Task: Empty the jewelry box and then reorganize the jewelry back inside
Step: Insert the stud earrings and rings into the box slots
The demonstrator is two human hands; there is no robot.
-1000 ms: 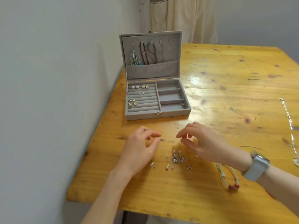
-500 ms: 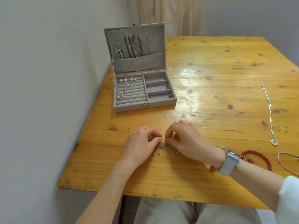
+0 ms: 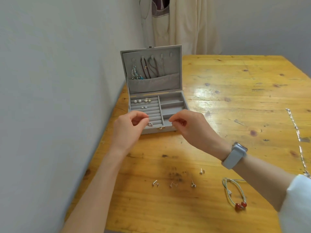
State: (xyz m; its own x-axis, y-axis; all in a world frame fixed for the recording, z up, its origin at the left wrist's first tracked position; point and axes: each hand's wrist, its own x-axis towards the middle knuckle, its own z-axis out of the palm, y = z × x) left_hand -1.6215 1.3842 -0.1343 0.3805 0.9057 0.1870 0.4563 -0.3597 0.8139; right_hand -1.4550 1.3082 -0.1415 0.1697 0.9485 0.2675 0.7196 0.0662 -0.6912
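The grey jewelry box stands open at the table's left side, with necklaces hanging in its lid. Pearl studs and other earring pairs sit in the ring rolls. My left hand hovers over the box's front left with fingertips pinched together. Over the front right, my right hand pinches the same way. Each seems to hold a small drop earring, mostly hidden by the fingers. Several stud earrings lie on the table near me.
A green cord bracelet with red beads lies to the right of the studs. A silver chain stretches along the table's right side. The wall runs close along the table's left edge. A grey watch is on my right wrist.
Both hands pinched the two drop earrings on the table, then lifted away from me to the box's front. The pair is gone from the table.
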